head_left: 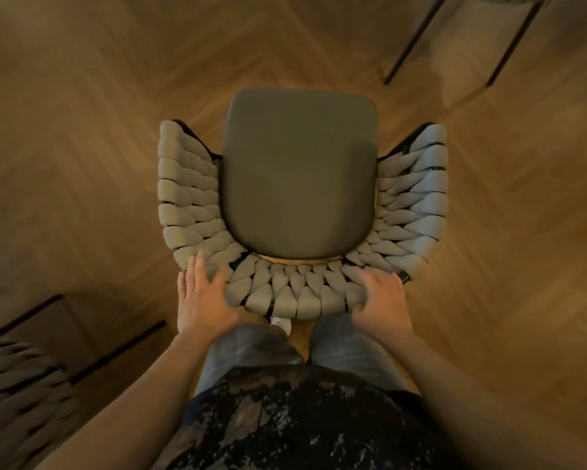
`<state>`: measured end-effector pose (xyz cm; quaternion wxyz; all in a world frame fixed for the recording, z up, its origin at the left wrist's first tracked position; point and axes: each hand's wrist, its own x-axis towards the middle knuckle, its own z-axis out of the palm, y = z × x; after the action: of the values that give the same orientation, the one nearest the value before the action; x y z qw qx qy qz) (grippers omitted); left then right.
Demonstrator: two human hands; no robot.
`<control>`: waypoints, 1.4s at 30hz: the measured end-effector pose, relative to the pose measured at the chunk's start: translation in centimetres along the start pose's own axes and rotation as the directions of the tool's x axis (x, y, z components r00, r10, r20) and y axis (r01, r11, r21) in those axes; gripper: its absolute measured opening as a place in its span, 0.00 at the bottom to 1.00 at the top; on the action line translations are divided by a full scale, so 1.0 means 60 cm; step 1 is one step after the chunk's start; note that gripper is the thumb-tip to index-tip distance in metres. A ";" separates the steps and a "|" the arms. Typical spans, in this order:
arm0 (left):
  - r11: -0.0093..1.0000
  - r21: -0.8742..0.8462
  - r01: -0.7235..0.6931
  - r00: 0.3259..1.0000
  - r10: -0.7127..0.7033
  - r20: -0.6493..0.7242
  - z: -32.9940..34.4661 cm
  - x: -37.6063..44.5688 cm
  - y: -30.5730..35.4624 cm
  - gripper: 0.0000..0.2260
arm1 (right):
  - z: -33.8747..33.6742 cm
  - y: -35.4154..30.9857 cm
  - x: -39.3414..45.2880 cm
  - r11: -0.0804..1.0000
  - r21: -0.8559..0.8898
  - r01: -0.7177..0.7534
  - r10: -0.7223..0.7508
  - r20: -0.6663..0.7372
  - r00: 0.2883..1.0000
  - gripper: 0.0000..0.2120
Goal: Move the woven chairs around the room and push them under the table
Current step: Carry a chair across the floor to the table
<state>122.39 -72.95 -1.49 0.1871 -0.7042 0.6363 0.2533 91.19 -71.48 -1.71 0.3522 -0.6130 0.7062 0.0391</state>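
Behind woven chair (295,293): left hand (202,301) flat, right hand (380,296) gripping backrest.

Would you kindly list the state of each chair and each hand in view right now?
Woven chair: upright on the wood floor, seat empty, no table in view.
Left hand: open, fingers spread, lying on the backrest's left curve.
Right hand: curled over the backrest's right curve.
Second chair: lower left, blurred, only part visible.
Third chair: upper right, mostly its dark legs visible.
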 end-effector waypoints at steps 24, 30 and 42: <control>-0.256 -0.901 0.351 0.780 -0.452 0.433 -0.095 0.177 0.046 0.15 | -0.051 -0.032 0.166 -0.163 0.883 -0.441 0.625 0.438 0.646 0.25; -0.224 -0.905 0.361 0.794 -0.435 0.424 -0.172 0.296 0.057 0.14 | -0.120 -0.068 0.288 -0.104 0.893 -0.438 0.630 0.400 0.666 0.21; -0.183 -0.914 0.361 0.831 -0.381 0.404 -0.356 0.559 0.079 0.17 | -0.263 -0.145 0.544 -0.141 0.890 -0.433 0.628 0.419 0.656 0.21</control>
<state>122.33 -112.89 -4.02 -0.3131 -0.7696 0.0231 0.5559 91.87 -108.66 -4.39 0.5488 0.1100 0.7614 -0.3271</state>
